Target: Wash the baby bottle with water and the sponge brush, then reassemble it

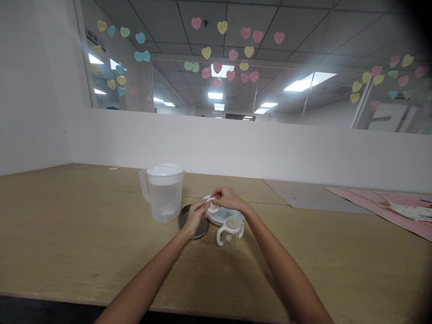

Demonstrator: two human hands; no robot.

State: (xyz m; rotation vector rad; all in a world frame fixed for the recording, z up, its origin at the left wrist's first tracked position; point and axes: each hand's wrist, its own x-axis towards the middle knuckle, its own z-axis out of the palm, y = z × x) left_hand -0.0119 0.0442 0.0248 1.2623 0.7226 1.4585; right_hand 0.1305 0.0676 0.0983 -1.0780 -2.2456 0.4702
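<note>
Above the light plate, my left hand (195,219) and my right hand (228,198) meet around a small white round piece (213,208), which looks like a bottle cap or collar. Fingers of both hands are closed on it, the right from above and the left from the side. Just in front stands a clear baby bottle (230,240) with white curved side handles, upright on the table. The pale bluish-white plate (221,219) lies partly hidden behind the hands and bottle. Beneath my left hand is a round dark metal tray (201,231).
A translucent plastic pitcher (166,198) with a lid and left-side handle stands left of the tray. On the right lie a grey sheet (303,198) and a pink cloth (364,202) with a patterned piece. A white wall (219,144) with a window above closes off the wooden table (84,225).
</note>
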